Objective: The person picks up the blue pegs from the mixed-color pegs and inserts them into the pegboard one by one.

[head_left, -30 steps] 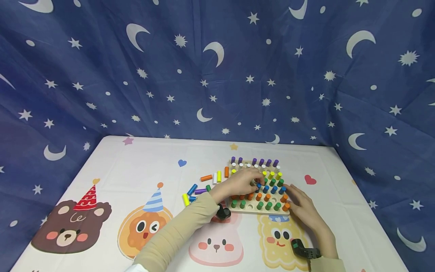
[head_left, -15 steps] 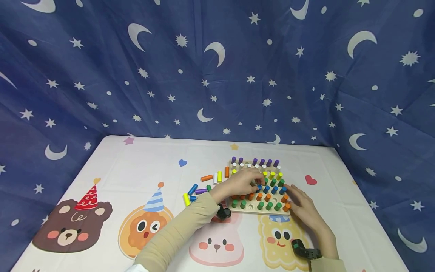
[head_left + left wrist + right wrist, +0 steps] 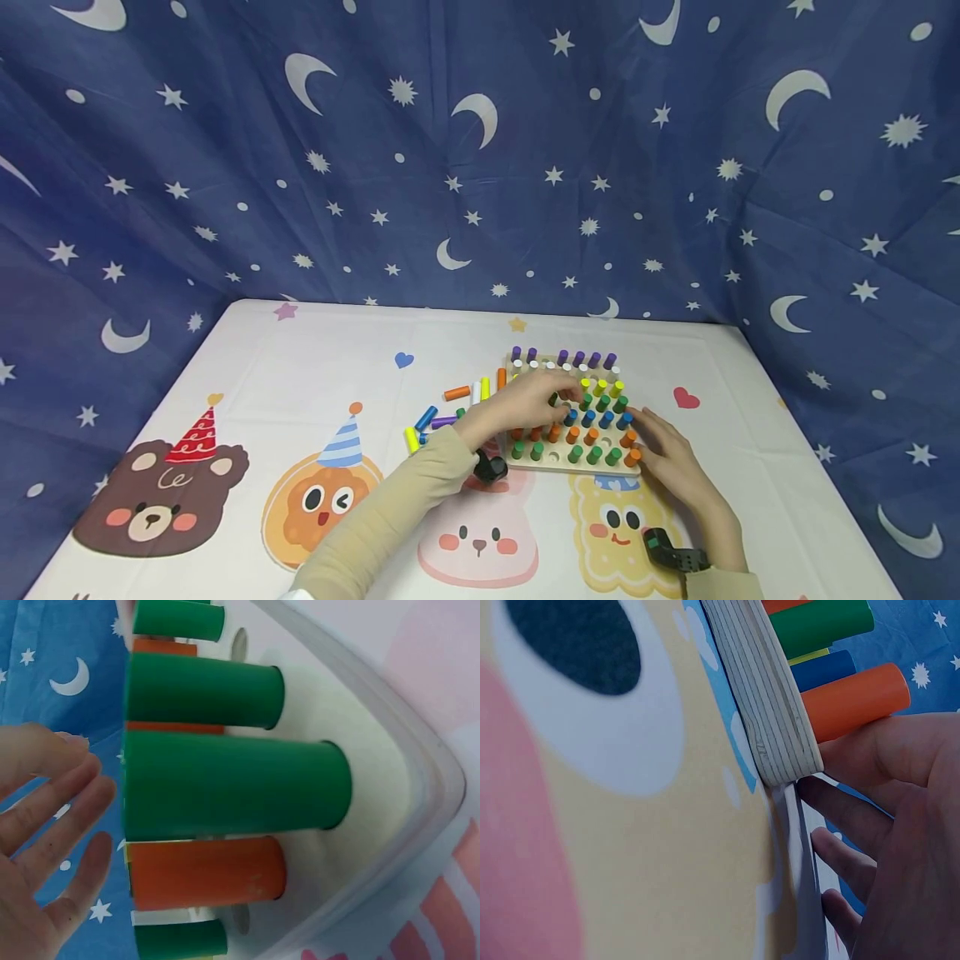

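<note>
A pale wooden pegboard (image 3: 570,469) holds rows of purple, white, yellow, green, blue and orange pegs. Over its left-middle part hovers my left hand (image 3: 528,400), its fingertips just above the row of blue pegs (image 3: 588,418). Seen from the left wrist, this hand (image 3: 52,825) has loosely bent, spread fingers with nothing between them, beyond the large green peg (image 3: 232,784) near the board's corner. My right hand (image 3: 671,458) rests at the board's right side. In the right wrist view its thumb and fingers touch the board's corner, next to an orange peg (image 3: 859,701).
Several loose pegs lie left of the board, among them an orange peg (image 3: 456,392), a blue peg (image 3: 426,417) and a yellow peg (image 3: 412,440). A white cloth (image 3: 337,350) with cartoon prints covers the table. Behind hangs a blue starry curtain (image 3: 360,150).
My left hand has let go of a blue peg, which now stands in the board, and has drawn back slightly to the left with its fingers parted. The right hand stays put.
</note>
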Available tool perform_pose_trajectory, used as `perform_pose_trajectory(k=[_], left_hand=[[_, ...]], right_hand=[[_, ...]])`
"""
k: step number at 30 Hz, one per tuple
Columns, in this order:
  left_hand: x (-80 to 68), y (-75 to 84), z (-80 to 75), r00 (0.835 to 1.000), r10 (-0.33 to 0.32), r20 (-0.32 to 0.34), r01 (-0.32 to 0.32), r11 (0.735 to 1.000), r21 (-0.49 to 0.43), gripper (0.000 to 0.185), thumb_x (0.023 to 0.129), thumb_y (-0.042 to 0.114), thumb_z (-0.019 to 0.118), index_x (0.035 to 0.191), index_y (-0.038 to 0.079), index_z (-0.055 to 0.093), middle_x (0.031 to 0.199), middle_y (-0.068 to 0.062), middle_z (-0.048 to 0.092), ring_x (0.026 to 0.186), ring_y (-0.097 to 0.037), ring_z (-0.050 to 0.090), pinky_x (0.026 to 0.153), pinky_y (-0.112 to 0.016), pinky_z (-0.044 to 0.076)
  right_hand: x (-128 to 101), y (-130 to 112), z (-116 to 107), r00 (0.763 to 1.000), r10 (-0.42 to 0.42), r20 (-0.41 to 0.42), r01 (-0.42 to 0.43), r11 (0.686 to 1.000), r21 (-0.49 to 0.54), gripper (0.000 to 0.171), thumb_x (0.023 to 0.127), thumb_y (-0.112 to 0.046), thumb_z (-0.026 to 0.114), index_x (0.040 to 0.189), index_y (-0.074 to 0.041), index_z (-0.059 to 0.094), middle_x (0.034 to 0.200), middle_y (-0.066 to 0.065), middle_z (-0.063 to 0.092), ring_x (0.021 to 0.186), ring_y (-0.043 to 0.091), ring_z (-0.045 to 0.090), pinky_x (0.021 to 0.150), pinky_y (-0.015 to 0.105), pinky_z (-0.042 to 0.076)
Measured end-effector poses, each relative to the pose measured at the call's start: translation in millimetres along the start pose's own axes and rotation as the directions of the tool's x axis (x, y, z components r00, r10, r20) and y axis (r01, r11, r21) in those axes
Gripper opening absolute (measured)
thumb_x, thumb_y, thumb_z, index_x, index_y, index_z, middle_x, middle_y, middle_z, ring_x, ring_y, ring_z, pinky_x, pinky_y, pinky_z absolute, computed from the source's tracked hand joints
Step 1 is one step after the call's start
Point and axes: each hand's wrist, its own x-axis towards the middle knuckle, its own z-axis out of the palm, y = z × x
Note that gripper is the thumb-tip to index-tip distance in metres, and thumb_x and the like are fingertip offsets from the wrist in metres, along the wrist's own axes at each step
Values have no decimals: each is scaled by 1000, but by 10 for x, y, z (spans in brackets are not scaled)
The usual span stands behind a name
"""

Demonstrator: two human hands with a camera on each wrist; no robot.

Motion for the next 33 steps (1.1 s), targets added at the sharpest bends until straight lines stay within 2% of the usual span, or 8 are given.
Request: perform_pose_trajectory(k=[6, 13, 20, 25, 28, 33], left_hand=[[-93, 11, -61, 999, -33, -15, 33, 999, -9, 21, 92, 16, 64, 112, 14, 66, 112, 4, 67, 101, -12, 62, 85, -21, 49], [-282, -6, -145, 997, -58, -48, 58, 998, -5, 24, 92, 14, 63, 115, 13, 65, 113, 1, 67, 103, -16, 63, 85, -26, 51], [-490, -59, -190, 984, -127, -123, 125, 992, -28, 24, 91, 15, 63, 115, 14, 65, 112, 1, 67, 106, -13, 62, 94, -32, 50], [-671, -126, -191, 960, -175, -219, 150, 981, -125, 22, 91, 12, 62, 112, 11, 67, 109, -2, 69, 105, -16, 63, 93, -37, 50], [-781, -186, -182, 939, -221, -264, 171, 965, -198, 21, 90, 11, 63, 111, 9, 67, 108, -3, 69, 103, -19, 63, 90, -41, 52], [-950, -302, -154, 901, -287, -324, 211, 945, -248, 21, 89, 11, 65, 110, 9, 67, 107, -4, 69, 100, -19, 64, 88, -42, 53]], right_hand=[[14, 3, 14, 1000, -28, -6, 28, 1000, -3, 56, 92, -10, 53, 146, -11, 39, 155, 27, 23, 141, 52, 18, 105, 75, 16], [27, -9, 26, 1000, -26, -8, 26, 1000, 17, 56, 92, -11, 53, 146, -10, 39, 155, 27, 23, 141, 51, 18, 106, 74, 15], [21, -26, 7, 1000, -19, 6, 18, 1000, 8, 57, 92, -11, 53, 147, -12, 38, 155, 26, 23, 142, 51, 18, 106, 74, 15], [2, -22, -21, 1000, -7, 9, 7, 1000, -2, 58, 92, -11, 53, 148, -12, 37, 156, 26, 22, 142, 51, 17, 106, 74, 15], [-3, -17, -26, 1000, -5, 8, 5, 1000, -1, 58, 92, -11, 53, 148, -12, 37, 156, 27, 21, 141, 51, 17, 106, 74, 15], [1, -1, -4, 1000, -20, 10, 19, 1000, 8, 58, 92, -11, 53, 147, -11, 37, 155, 28, 21, 141, 52, 17, 105, 75, 15]])
